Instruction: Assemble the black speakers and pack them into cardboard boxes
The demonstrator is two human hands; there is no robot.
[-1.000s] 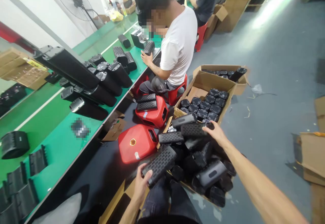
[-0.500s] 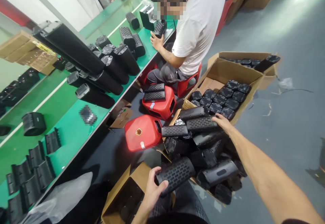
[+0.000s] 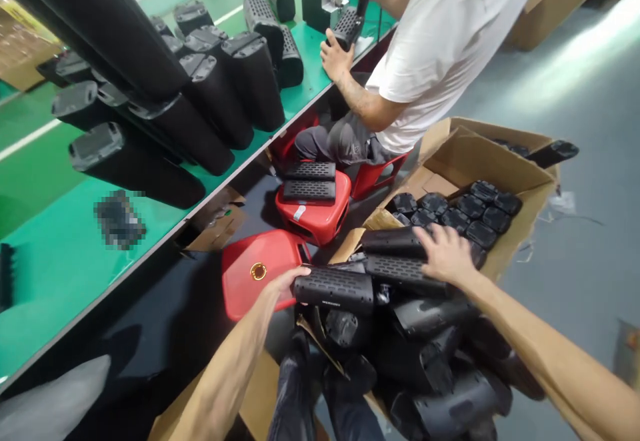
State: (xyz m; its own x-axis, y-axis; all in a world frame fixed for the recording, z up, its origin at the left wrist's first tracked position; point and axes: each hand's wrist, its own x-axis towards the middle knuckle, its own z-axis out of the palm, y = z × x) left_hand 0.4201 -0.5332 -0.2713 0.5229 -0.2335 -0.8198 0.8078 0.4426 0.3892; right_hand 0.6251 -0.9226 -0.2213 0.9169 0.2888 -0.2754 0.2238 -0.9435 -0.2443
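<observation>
My left hand [image 3: 289,283] grips the left end of a black slotted casing [image 3: 334,289], which lies level over the near side of a heap of black casings [image 3: 440,324]. Small lettering shows along its lower edge. My right hand [image 3: 447,254] has its fingers spread over the top of the heap. Under and beside its fingertips are a second slotted casing [image 3: 400,269] and a smooth black casing [image 3: 390,241]. Whether the palm touches them is hard to tell.
A red stool [image 3: 260,261] stands left of the heap; another stool [image 3: 320,214] bears two slotted casings. Behind is a cardboard box [image 3: 530,187] of upright casings. A person in a white shirt [image 3: 445,47] works at the green bench [image 3: 155,217], where tall black casings stand.
My left hand has carried its casing up and forward onto the heap's near edge. My right hand has spread its fingers over the heap. The head view has shifted closer to the bench.
</observation>
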